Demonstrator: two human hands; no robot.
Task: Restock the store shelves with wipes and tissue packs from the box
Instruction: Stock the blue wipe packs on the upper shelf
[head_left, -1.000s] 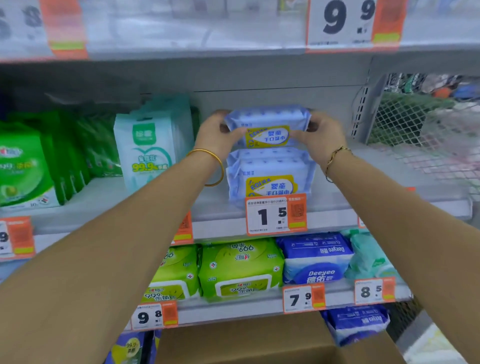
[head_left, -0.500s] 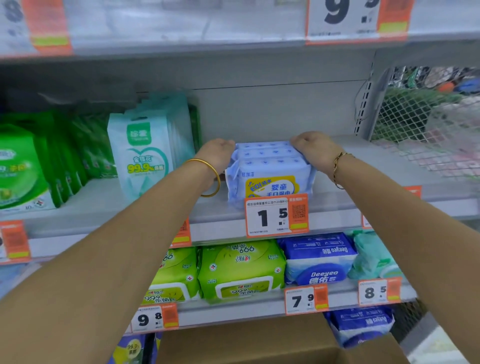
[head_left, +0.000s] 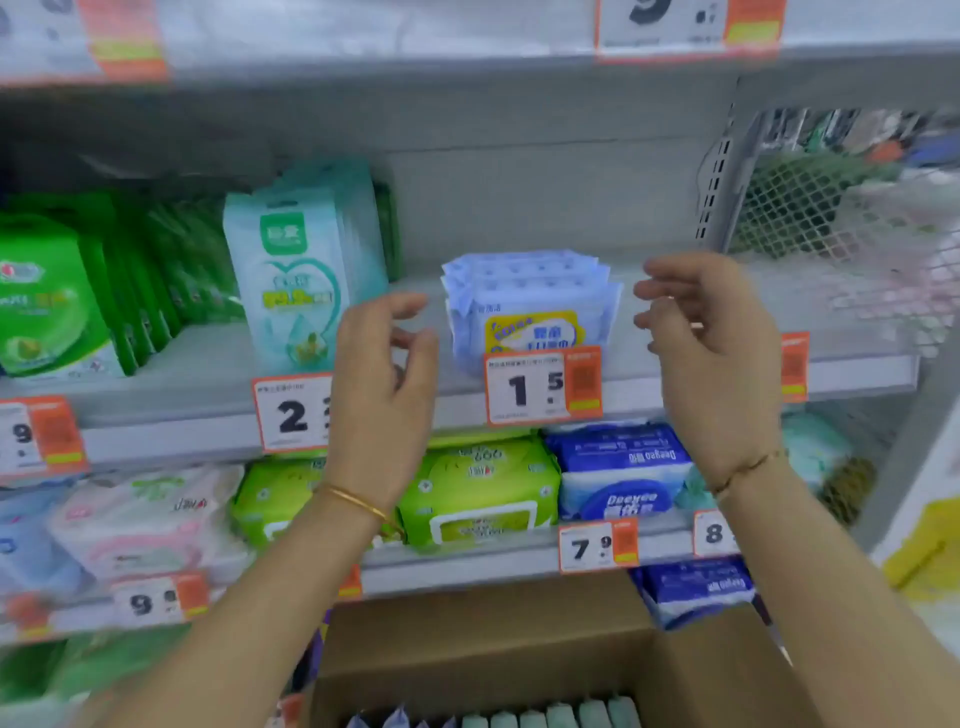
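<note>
Middle shelf: green packs, pale teal packs, then a stack of light-blue wipes at the front edge. Left hand and right hand flank the stack without touching it, fingers loosely curled, empty. Cardboard box below holds a row of packs on edge. Labels: "2" tag, "1.5" tag, "7.9" tag. The blue pack reads "Deeyeo".

The price tag under the pale-blue wipes stack is showing 1.5; a lower tag is showing 7.9; the dark-blue pack is reading Deeyeo.
</note>
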